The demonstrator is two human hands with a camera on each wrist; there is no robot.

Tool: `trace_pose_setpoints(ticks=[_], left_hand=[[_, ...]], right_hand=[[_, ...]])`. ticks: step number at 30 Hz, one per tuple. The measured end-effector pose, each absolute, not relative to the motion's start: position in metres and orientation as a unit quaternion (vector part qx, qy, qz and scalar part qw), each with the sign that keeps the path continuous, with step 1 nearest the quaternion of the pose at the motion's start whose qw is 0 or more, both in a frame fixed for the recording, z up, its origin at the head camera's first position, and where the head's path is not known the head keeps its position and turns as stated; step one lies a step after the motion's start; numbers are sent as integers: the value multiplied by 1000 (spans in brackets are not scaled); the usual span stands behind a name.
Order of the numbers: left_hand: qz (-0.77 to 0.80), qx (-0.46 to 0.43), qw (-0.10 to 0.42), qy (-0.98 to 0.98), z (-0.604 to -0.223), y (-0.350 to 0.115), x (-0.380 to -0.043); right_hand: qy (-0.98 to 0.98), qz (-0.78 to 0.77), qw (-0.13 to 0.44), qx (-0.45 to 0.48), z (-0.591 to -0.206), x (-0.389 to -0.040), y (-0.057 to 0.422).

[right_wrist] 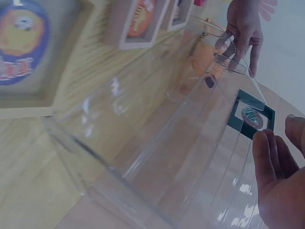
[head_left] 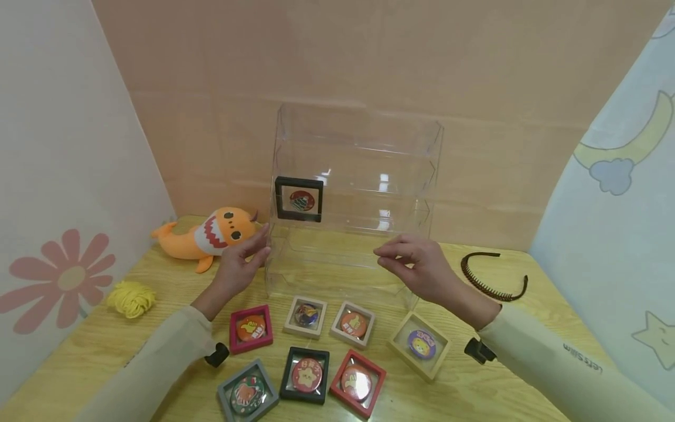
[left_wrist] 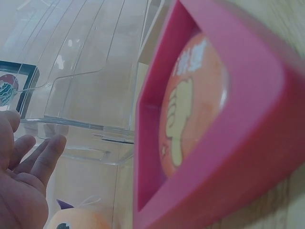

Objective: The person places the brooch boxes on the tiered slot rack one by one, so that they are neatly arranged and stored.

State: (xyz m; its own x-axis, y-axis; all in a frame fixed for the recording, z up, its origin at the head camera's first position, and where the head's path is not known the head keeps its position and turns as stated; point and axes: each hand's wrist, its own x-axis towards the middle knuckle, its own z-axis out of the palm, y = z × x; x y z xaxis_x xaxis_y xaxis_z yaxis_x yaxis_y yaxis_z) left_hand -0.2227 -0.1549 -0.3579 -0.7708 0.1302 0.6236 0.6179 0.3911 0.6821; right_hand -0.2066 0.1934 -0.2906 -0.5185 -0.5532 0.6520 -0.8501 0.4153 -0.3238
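A clear tiered display rack (head_left: 358,202) stands at the middle of the table. On its left side, a black square frame with a round tree badge (head_left: 302,201) sits on one of the tiers. My left hand (head_left: 237,266) is at the rack's left edge, its fingers extended and touching the side panel. In front of the rack's right half is my right hand (head_left: 419,266), thumb and fingertips close together with nothing visible between them; the right wrist view shows its fingers (right_wrist: 271,160) fairly straight. The magenta frame (left_wrist: 248,119) looms close in the left wrist view.
Several framed badges lie before the rack, including a red frame (head_left: 381,375), a grey frame (head_left: 224,395) and a light wooden frame (head_left: 445,350). An orange plush shark (head_left: 181,243) and yellow yarn (head_left: 132,299) lie left; a brown headband (head_left: 487,287) lies right.
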Motion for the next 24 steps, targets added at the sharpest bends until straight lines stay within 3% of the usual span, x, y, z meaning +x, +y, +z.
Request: trace_pose_setpoints(ticks=[14, 24], left_hand=[[-503, -233, 245, -795, -361, -160, -223], [-496, -235, 264, -793, -362, -163, -221]], right_hand=[[-825, 324, 186, 423, -326, -169, 237], [-867, 315, 145, 357, -358, -149, 265]])
